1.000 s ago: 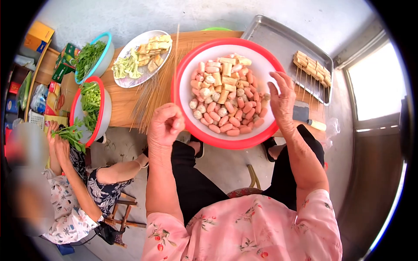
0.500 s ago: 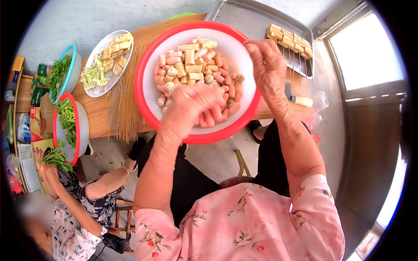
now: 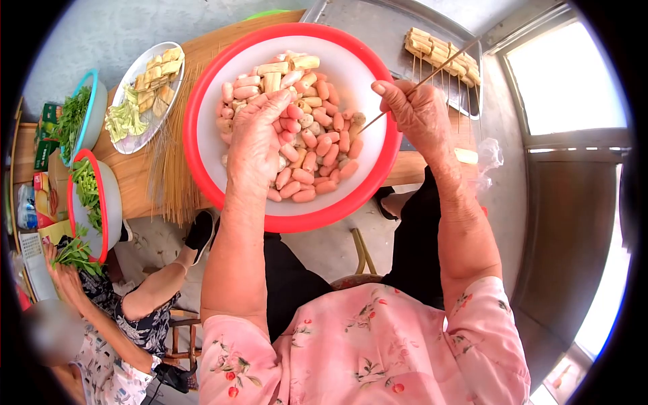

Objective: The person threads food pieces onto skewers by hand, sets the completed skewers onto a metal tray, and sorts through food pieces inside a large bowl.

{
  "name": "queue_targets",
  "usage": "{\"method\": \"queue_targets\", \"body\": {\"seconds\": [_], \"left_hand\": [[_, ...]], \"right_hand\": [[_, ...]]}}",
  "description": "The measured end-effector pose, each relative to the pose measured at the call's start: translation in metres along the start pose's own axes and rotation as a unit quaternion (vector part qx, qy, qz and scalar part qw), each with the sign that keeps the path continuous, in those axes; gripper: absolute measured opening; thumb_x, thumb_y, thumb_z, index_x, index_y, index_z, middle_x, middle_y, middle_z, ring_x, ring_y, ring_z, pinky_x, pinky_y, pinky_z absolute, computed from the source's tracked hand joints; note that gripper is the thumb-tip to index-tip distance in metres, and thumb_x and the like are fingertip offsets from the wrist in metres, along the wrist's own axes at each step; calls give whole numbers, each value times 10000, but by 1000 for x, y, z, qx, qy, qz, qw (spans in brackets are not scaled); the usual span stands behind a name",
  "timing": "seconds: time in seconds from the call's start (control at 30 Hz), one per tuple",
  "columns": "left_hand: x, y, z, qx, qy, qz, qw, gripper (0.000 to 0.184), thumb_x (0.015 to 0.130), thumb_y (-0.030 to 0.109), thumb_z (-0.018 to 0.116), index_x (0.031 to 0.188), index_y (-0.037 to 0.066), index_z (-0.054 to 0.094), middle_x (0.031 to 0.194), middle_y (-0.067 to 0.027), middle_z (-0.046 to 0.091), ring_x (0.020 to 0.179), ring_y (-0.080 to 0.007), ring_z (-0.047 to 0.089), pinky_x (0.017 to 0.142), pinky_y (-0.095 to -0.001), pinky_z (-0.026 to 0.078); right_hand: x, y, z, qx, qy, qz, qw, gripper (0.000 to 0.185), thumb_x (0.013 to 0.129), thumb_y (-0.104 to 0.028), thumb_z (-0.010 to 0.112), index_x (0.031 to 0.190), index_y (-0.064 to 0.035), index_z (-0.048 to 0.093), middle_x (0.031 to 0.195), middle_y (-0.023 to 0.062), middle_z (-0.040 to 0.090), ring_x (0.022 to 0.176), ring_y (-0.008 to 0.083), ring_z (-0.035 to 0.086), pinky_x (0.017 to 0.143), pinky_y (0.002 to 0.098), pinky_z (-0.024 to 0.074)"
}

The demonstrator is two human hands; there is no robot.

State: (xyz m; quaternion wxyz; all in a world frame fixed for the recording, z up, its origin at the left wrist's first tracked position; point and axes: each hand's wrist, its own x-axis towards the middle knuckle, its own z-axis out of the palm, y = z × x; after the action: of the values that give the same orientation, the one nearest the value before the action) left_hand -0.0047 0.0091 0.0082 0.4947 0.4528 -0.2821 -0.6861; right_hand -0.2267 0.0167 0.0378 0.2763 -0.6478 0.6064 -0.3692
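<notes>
A red-rimmed white basin [image 3: 208, 74] holds a heap of small pink sausages [image 3: 330, 150], pale tofu-skin rolls and greyish balls. My left hand [image 3: 255, 138] is over the left part of the heap, its fingers curled round a few of the sausages. At the basin's right rim, my right hand [image 3: 420, 115] is closed on a thin wooden skewer [image 3: 442, 65], which slants from upper right down toward the heap. The skewer's lower tip is close to a greyish ball; I cannot tell whether they touch.
Loaded skewers [image 3: 442, 57] lie on a metal tray [image 3: 364, 19] at the back right. Left of the basin are loose skewers [image 3: 172, 155], an oval plate [image 3: 131, 144] of food and two basins of greens. At lower left, another person's hand [image 3: 65, 278] holds leafy greens.
My left hand has lifted and turned from lying across the heap, and sausages now show in its fingers. The skewer in my right hand has come into clear sight. The view has shifted slightly.
</notes>
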Motion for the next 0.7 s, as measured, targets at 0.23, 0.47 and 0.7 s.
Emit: {"method": "queue_targets", "body": {"seconds": [0.23,0.47,0.7], "left_hand": [[5,-3,0,-5,17,-16,1000,153,871,151,617,925,9,594,720,-45,581,567,-96,511,501,-198,409],[10,-6,-2,-16,11,-14,1000,148,875,142,609,923,3,593,728,-48,576,574,-97,507,513,-202,413],[13,-11,-4,-17,-10,-9,1000,152,891,139,585,940,-5,591,740,-50,577,574,-93,506,516,-200,417]], "right_hand": [[1,13,11,-11,-19,-23,999,445,867,-335,627,670,62,599,500,118,533,432,168,502,453,309,434],[2,25,18,-18,-21,-29,999,397,868,-322,626,697,36,604,498,140,482,423,224,439,445,335,409],[0,34,24,-4,-42,-1,999,410,849,-364,643,671,4,618,482,63,487,451,141,438,465,303,401]]}}
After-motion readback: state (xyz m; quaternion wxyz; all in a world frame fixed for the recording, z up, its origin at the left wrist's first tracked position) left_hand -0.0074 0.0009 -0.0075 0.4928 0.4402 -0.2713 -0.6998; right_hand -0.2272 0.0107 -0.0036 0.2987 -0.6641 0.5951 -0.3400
